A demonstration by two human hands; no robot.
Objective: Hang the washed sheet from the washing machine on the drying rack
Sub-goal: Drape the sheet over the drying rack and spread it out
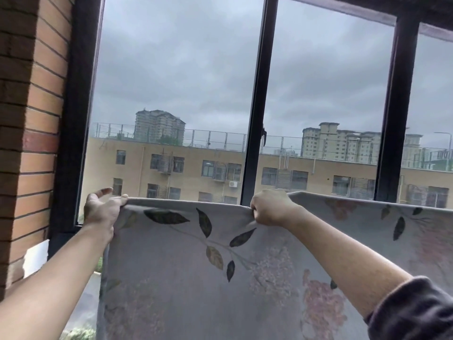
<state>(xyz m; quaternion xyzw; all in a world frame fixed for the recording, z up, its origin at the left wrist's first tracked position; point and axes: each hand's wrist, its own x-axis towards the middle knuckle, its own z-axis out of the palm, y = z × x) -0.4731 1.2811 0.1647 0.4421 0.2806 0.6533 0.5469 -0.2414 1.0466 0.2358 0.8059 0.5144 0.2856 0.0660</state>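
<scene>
The sheet (196, 278) drapes over a bar hidden beneath it.

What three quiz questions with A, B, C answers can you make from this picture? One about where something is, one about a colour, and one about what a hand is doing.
1. Where is the brick wall?
A) left of the window
B) right of the window
C) behind the far buildings

2. What colour are the flowers printed on the sheet?
A) blue
B) pink
C) yellow

3. What is the right hand doing?
A) lying flat and open
B) pointing at the sky
C) gripping the sheet's top edge in a fist

Answers:
1 A, the bricks fill the picture's left side, beside the window.
2 B, pale pink clusters show among the dark leaves.
3 C, it is curled tight round the top edge.
</scene>
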